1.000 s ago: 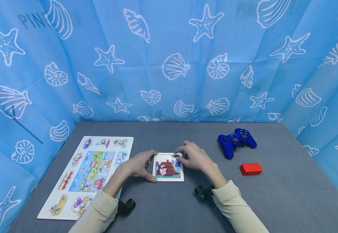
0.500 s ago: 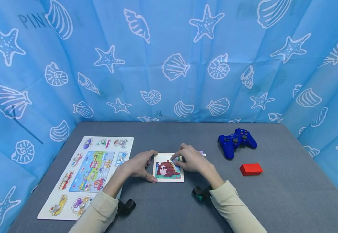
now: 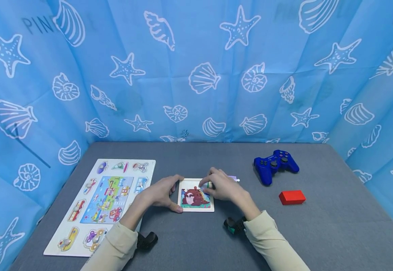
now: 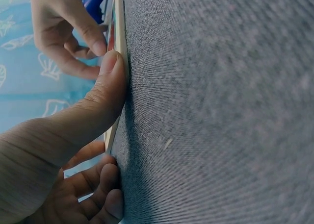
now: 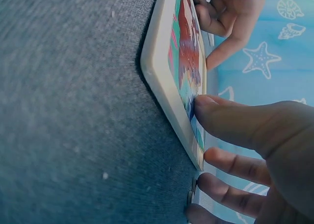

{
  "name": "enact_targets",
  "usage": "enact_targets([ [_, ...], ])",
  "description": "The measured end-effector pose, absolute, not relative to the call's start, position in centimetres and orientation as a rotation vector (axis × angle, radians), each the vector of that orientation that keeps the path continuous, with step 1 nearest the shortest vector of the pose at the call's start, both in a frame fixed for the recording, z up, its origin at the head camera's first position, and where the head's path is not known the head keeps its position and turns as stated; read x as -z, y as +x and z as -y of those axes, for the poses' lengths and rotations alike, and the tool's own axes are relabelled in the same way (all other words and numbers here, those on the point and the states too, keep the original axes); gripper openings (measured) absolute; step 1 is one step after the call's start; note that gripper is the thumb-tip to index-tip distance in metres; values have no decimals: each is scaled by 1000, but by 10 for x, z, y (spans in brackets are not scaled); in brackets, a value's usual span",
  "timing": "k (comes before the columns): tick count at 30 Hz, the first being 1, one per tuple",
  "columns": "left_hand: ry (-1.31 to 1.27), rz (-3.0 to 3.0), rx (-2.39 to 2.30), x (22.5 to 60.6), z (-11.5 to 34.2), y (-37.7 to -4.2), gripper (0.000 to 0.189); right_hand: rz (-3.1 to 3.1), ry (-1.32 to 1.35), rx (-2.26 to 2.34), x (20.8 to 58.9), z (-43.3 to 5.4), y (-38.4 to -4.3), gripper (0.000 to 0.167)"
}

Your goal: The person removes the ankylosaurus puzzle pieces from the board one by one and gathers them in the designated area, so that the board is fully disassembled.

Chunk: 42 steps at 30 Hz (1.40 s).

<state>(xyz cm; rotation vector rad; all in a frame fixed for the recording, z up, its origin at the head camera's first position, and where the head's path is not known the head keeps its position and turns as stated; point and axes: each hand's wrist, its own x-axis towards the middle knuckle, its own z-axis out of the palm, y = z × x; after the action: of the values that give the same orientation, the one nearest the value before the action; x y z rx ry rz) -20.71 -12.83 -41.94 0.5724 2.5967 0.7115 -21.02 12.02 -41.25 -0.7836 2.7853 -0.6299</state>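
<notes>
A small square jigsaw puzzle (image 3: 196, 199) with a pale wooden frame and a reddish-brown animal picture lies flat on the table. My left hand (image 3: 160, 191) grips its left side, thumb at the near corner and a finger at the far corner. In the left wrist view, the thumb (image 4: 109, 72) presses on the frame's edge. Over the upper right part of the puzzle, my right hand (image 3: 225, 184) has thumb and index finger drawn together at a bluish puzzle piece (image 5: 191, 110), mostly hidden by the fingers. Its other fingers reach past the frame.
Beyond the right hand, a lilac puzzle piece (image 3: 234, 178) shows on the grey table (image 3: 196, 241). A large white peg puzzle board (image 3: 72, 239) lies at left, partly under the left forearm. At right are a blue game controller (image 3: 275, 165) and a red block (image 3: 292, 197).
Over the second, my right hand has shifted slightly left and inward over the puzzle, uncovering the lilac piece behind it. My left hand has stayed in place. The last half second shows hardly any motion.
</notes>
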Motion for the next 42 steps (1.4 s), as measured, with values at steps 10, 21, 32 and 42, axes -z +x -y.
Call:
enact_targets([
  [10, 583, -2596, -706, 419, 128, -206, 97, -2796, -792, 627, 413, -119, -208, 19],
  [21, 586, -2596, -710, 419, 129, -207, 97, -2834, -873, 619, 414, -119, -207, 39],
  [32, 583, -2600, -704, 420, 128, -207, 98, -2850, -825, 645, 415, -120, -208, 35],
  [42, 565, -2601, -705, 420, 128, -207, 98, -2845, -789, 638, 414, -119, -207, 36],
])
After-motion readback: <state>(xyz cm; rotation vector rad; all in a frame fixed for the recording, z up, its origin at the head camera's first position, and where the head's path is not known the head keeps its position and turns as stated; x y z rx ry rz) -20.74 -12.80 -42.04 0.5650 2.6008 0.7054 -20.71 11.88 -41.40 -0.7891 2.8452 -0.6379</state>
